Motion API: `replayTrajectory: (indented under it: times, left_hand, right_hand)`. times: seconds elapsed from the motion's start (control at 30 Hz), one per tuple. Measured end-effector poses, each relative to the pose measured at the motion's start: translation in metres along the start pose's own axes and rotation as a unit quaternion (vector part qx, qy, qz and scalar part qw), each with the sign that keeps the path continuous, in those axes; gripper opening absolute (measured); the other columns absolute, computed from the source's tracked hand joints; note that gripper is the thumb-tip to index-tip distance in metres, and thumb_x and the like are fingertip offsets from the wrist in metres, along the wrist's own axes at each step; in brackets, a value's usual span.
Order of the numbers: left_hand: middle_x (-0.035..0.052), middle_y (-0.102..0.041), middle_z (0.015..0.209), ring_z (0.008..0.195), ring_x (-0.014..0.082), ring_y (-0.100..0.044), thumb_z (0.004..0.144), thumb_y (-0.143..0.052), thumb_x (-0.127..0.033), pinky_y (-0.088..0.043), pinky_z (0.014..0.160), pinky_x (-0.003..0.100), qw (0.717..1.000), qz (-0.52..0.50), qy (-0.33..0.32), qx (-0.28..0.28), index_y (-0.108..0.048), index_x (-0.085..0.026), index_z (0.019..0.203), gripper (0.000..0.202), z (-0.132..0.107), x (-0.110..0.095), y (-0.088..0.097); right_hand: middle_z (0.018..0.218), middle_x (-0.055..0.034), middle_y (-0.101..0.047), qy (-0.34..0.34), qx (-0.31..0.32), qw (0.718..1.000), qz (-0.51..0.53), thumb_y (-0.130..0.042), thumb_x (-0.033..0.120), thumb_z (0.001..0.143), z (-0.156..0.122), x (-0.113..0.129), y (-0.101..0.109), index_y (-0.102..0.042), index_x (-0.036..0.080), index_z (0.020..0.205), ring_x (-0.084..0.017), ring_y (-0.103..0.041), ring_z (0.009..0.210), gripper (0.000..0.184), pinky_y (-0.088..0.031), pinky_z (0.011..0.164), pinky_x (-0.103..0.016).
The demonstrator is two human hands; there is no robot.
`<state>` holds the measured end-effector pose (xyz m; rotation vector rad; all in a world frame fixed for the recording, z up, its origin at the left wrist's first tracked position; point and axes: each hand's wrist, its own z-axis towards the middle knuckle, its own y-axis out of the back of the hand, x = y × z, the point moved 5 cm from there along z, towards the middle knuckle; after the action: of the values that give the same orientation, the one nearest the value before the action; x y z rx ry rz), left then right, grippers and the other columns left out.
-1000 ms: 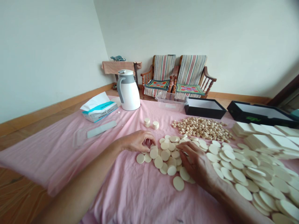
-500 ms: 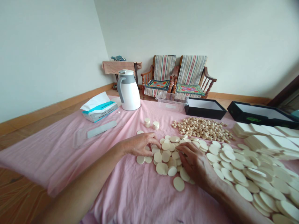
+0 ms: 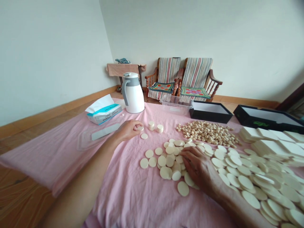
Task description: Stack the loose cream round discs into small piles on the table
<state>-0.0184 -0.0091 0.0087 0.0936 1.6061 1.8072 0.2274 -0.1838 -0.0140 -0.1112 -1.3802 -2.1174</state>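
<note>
Working left to right. The pink cloth [image 3: 51,161] covers the whole work surface, likely to give you a soft, even bed for the pieces. A clear plastic lid [image 3: 85,142] lies flat near its far side with a pale strip [image 3: 104,131] on it, and a tissue packet [image 3: 103,114] sits just beyond. Both are off to the side, out of your working area, as is the white vacuum jug [image 3: 133,93] at the far edge.

Your left hand [image 3: 128,130] is out ahead of the spread, fingers curled and closing with the thumb on a small cream disc [image 3: 140,128]. This looks like a pinch, though the fingertips partly hide the disc. Another disc [image 3: 143,136] lies just below the hand, and two short stacks of discs [image 3: 155,126] stand close to its right. Standing them apart seems to keep them separate from the loose ones.

Your right hand [image 3: 197,164] is over the loose cream discs [image 3: 163,161], fingers curled down onto them. You cannot tell from this view whether they grip anything.

Further right, small round beige pellets [image 3: 206,133] form their own heap, well clear of the discs. A clear plastic tub [image 3: 175,104] and two open black boxes [image 3: 210,112] [image 3: 268,115] line the far edge, within reach. Larger cream discs [image 3: 247,186] overlap at the right, below stacked white rectangular slabs [image 3: 268,136].
</note>
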Motion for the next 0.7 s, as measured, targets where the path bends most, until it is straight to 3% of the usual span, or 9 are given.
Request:
replayTrajectory:
  times: [0.2, 0.47, 0.7]
  left_hand:
    - [-0.0010, -0.066, 0.073, 0.066, 0.0134, -0.060, 0.071, -0.064, -0.037, -0.039, 0.057, 0.020, 0.999, 0.023, 0.012, 0.030, -0.067, -0.019, 0.081, 0.021, -0.005, -0.008, -0.011]
    - [0.0017, -0.064, 0.066, 0.062, 0.0175, -0.059, 0.068, -0.066, -0.053, -0.031, 0.052, 0.024, 0.988, 0.128, 0.087, -0.002, -0.057, -0.019, 0.066, 0.035, -0.008, -0.013, -0.015]
    - [0.0037, -0.062, 0.062, 0.063, 0.0184, -0.059, 0.079, -0.052, -0.060, -0.030, 0.052, 0.025, 0.979, 0.164, 0.123, -0.021, -0.056, -0.019, 0.063, 0.044, -0.006, -0.012, -0.013]
  right_hand:
    - [0.099, -0.0097, -0.060, 0.012, -0.006, 1.000, -0.006, -0.042, 0.015, 0.090, -0.001, -0.002, -0.001, -0.062, 0.018, 0.093, -0.020, -0.055, 0.091, 0.021, -0.050, 0.079, -0.036]
    - [0.098, -0.0089, -0.060, 0.016, -0.010, 1.000, -0.016, -0.043, 0.014, 0.089, 0.000, 0.000, 0.000, -0.063, 0.019, 0.092, -0.020, -0.056, 0.090, 0.020, -0.051, 0.079, -0.035]
    - [0.098, -0.0086, -0.060, 0.010, -0.005, 1.000, -0.022, -0.043, 0.014, 0.090, 0.000, 0.002, 0.001, -0.062, 0.019, 0.090, -0.020, -0.056, 0.090, 0.020, -0.050, 0.080, -0.035]
